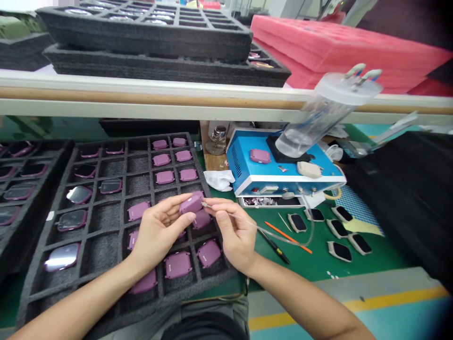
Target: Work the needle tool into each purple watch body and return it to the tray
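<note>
My left hand [161, 229] pinches a purple watch case [191, 202] above the right part of a black foam tray [102, 255]. Close beside it, my right hand [235, 231] is closed on a small nozzle [206, 205], whose tip is at the right end of the case. A thin clear tube [276, 232] runs from the nozzle toward a blue machine [244, 165]. More purple cases [178, 265] lie in the tray's right compartments, and dark-screened watch faces [72, 220] in its left ones.
A clear cylinder [311, 125] stands on the machine. Several beige watches [339, 251], an orange stick [288, 237] and a black pen [274, 246] lie on the green mat at right. A shelf edge [148, 106] crosses behind, bearing black trays [152, 40] and pink foam [339, 47]. Another tray [21, 208] is at left.
</note>
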{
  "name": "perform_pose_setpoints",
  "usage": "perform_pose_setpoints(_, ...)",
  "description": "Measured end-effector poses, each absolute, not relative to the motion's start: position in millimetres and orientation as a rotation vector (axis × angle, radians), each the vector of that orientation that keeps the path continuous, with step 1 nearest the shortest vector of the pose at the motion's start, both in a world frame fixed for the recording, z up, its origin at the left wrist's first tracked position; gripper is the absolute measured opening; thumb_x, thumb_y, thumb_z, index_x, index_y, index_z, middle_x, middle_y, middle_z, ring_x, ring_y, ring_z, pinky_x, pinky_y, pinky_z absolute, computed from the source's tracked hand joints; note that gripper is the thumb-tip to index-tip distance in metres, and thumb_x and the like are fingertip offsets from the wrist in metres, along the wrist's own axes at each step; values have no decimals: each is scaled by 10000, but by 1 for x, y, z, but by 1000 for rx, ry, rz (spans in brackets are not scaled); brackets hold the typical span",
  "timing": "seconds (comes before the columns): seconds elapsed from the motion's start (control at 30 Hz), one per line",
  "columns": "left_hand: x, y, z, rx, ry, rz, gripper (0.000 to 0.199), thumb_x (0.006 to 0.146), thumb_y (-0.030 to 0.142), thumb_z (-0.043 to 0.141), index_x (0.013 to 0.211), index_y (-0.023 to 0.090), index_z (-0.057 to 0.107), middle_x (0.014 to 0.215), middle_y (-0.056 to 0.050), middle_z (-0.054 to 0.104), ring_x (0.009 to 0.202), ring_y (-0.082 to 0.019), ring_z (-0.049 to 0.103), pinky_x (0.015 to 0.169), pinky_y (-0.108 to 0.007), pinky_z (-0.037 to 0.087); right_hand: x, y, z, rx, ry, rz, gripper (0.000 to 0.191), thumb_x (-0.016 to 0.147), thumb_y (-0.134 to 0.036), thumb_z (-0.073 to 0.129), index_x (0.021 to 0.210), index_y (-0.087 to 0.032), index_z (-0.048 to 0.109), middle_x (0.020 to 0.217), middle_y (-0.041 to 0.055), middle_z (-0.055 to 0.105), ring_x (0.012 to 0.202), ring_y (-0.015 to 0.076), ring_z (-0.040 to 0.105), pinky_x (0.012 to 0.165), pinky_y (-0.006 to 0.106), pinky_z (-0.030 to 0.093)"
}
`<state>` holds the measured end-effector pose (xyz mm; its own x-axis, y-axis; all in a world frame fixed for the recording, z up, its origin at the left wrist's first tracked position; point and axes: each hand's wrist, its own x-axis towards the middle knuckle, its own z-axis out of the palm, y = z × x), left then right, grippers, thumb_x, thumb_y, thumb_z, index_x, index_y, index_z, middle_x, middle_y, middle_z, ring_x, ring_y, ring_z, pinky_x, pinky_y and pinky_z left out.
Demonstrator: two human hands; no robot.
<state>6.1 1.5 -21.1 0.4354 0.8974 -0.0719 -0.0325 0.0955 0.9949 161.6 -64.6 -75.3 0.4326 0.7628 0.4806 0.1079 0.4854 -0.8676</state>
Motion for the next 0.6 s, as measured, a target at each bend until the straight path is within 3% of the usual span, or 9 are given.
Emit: perform_pose_setpoints(0.6,6,1,-22,1250,861,826,520,737,339,918,1190,151,744,1249,-153,777,1170,-313,749,1044,-413,603,162,-66,-78,-1002,-1073,520,151,1029,-245,584,1036,-233,735,1118,83,780,1066,211,764,915,392,660)
